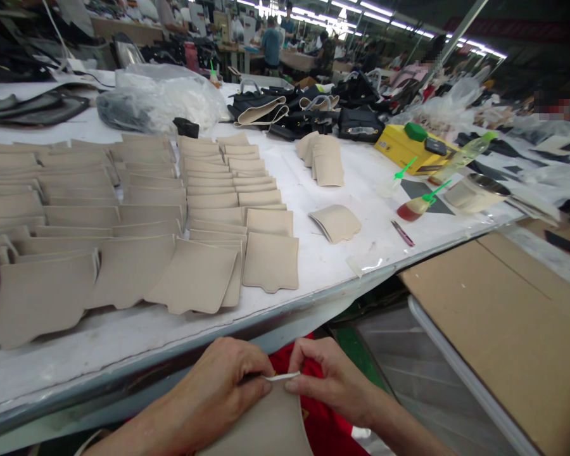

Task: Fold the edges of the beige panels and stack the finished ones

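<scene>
A beige leather-like panel lies low in front of me, its upper edge showing a thin white strip. My left hand pinches that edge between thumb and fingers. On the other side of the strip, my right hand pinches the same edge at its corner. The panel's lower part runs out of the picture. Beyond my hands, rows of similar beige panels lie overlapping on the white table. One curved beige piece sits apart from them, with a small stack farther back.
Bottles with green nozzles, one holding reddish liquid, stand at the right beside a purple-handled tool. Behind are a yellow box, a metal pot, black bags and plastic wrap. Cardboard lies right of the table edge.
</scene>
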`<control>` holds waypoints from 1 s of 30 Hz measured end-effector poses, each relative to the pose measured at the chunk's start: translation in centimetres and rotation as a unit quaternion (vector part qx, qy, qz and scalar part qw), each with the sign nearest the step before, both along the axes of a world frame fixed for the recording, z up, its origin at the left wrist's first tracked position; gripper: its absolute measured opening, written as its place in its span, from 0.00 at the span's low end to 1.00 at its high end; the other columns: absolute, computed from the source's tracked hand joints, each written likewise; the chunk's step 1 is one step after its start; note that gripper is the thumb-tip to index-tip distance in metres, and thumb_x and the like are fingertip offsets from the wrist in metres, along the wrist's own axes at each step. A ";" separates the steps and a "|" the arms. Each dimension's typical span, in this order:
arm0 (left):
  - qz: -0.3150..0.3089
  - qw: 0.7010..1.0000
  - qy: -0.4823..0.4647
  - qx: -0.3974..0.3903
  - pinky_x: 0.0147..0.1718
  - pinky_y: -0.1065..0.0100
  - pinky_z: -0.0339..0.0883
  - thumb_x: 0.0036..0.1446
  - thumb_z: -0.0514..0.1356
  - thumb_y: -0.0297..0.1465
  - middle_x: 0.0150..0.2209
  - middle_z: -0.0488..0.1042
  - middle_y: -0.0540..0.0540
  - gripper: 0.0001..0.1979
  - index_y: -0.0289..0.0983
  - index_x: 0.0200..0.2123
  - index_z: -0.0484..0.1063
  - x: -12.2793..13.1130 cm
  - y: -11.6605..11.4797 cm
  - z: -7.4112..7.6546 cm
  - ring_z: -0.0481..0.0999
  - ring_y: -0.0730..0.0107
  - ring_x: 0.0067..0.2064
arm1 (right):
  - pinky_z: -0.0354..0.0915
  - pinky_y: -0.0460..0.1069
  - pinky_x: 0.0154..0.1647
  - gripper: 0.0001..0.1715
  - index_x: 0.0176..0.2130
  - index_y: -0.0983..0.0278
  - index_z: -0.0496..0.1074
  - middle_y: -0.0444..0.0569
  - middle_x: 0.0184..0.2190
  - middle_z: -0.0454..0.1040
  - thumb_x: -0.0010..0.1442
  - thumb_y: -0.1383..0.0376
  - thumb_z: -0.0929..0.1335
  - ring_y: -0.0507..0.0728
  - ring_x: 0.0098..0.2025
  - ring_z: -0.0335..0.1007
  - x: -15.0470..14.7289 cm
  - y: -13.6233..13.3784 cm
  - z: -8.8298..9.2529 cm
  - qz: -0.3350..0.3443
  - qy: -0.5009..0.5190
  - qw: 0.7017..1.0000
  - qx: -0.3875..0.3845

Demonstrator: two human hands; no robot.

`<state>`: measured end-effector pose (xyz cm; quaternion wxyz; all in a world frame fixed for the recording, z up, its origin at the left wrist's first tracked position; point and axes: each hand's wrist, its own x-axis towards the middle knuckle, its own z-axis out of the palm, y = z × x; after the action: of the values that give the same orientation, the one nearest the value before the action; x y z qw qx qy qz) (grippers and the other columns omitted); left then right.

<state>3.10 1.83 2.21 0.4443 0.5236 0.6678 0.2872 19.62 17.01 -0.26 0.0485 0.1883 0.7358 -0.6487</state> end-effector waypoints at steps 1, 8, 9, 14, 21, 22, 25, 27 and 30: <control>0.002 1.000 0.005 -0.002 0.31 0.74 0.55 0.57 0.57 0.25 0.28 0.74 0.54 0.09 0.38 0.29 0.76 0.1 0.1 0.1 0.71 0.73 0.32 | 0.55 0.43 0.28 0.11 0.29 0.67 0.72 0.40 0.23 0.68 0.54 0.62 0.73 0.49 0.27 0.60 -0.1 -0.1 0.0 0.002 -0.004 1.000 0.000; 0.005 0.999 -0.002 -0.032 0.29 0.73 0.54 0.59 0.58 0.32 0.27 0.72 0.54 0.10 0.37 0.28 0.75 0.0 -0.2 0.0 0.70 0.73 0.30 | 0.52 0.42 0.26 0.17 0.30 0.67 0.74 0.40 0.23 0.66 0.61 0.55 0.69 0.48 0.27 0.59 -0.7 -0.8 -0.2 0.067 -0.012 0.997 0.029; 0.013 0.999 -0.017 -0.048 0.28 0.74 0.54 0.59 0.58 0.32 0.27 0.73 0.54 0.09 0.37 0.29 0.75 -0.2 -0.5 -0.1 0.70 0.73 0.30 | 0.50 0.42 0.24 0.20 0.29 0.67 0.74 0.39 0.21 0.63 0.62 0.54 0.68 0.47 0.25 0.57 -0.5 -0.9 -0.5 0.064 -0.008 0.997 0.034; 0.053 0.987 -0.106 -0.106 0.29 0.74 0.57 0.58 0.57 0.34 0.27 0.73 0.52 0.12 0.35 0.29 0.76 -2.0 -2.6 -0.6 0.70 0.70 0.31 | 0.48 0.43 0.23 0.25 0.26 0.68 0.73 0.39 0.18 0.59 0.61 0.51 0.67 0.47 0.22 0.52 0.6 -0.7 -1.8 0.030 -0.004 1.000 0.000; 0.084 0.992 -0.053 -0.079 0.31 0.74 0.58 0.57 0.56 0.32 0.26 0.71 0.53 0.11 0.36 0.26 0.74 -2.2 -3.2 -0.3 0.70 0.70 0.31 | 0.57 0.44 0.35 0.17 0.36 0.65 0.76 0.45 0.31 0.76 0.67 0.58 0.63 0.53 0.33 0.69 -0.8 -0.4 0.4 0.113 -0.019 0.984 0.137; 0.079 0.993 -0.045 -0.078 0.30 0.75 0.57 0.57 0.55 0.31 0.25 0.70 0.53 0.11 0.36 0.26 0.74 -2.0 -3.0 -0.3 0.69 0.71 0.30 | 0.58 0.45 0.39 0.15 0.40 0.63 0.76 0.46 0.35 0.77 0.68 0.59 0.63 0.54 0.37 0.71 -1.3 -0.6 1.0 0.144 -0.017 0.975 0.169; 0.059 0.996 -0.028 -0.065 0.27 0.74 0.54 0.55 0.54 0.28 0.23 0.66 0.54 0.10 0.36 0.25 0.73 -1.6 -2.3 -0.2 0.66 0.73 0.28 | 0.58 0.47 0.41 0.15 0.41 0.62 0.74 0.48 0.38 0.78 0.69 0.60 0.61 0.57 0.40 0.72 -2.8 -1.8 2.0 0.213 -0.014 0.948 0.234; 0.061 0.997 -0.013 -0.053 0.26 0.74 0.52 0.55 0.53 0.27 0.23 0.64 0.55 0.10 0.35 0.24 0.71 -1.4 -2.1 -0.2 0.64 0.74 0.28 | 0.57 0.47 0.36 0.18 0.36 0.64 0.73 0.49 0.34 0.77 0.69 0.59 0.60 0.57 0.37 0.72 -3.6 -2.5 2.0 0.225 -0.015 0.936 0.269; 0.062 0.997 -0.014 -0.053 0.27 0.75 0.52 0.55 0.54 0.27 0.23 0.64 0.54 0.10 0.35 0.24 0.71 -1.2 -2.0 -0.1 0.65 0.74 0.28 | 0.55 0.46 0.32 0.20 0.33 0.64 0.71 0.47 0.29 0.75 0.70 0.58 0.59 0.55 0.33 0.70 -3.9 -2.9 1.4 0.230 -0.001 0.930 0.286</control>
<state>1.85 -0.20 2.08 0.4621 0.4527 0.7073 0.2852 15.68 14.07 1.11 0.1413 0.0200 0.9134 -0.3813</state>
